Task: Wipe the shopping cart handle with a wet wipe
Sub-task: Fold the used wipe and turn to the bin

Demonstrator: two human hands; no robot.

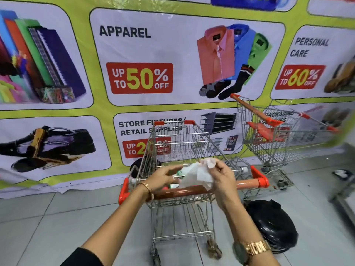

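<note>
A wire shopping cart (172,144) stands straight ahead, its orange handle (247,183) running across just below my hands. My right hand (223,177) pinches a crumpled white wet wipe (196,175) and holds it above the middle of the handle. My left hand (163,178) is curled around a green and white wipes packet (179,172), mostly hidden behind the fingers and the wipe. The wipe hangs down from my right fingers to about the handle's top; whether it touches the handle I cannot tell.
A second cart (272,135) with an orange handle stands to the right against a printed sales banner (134,54). A black bin bag (272,225) lies on the tiled floor right of my cart. Another dark object (136,167) sits behind the cart's left side.
</note>
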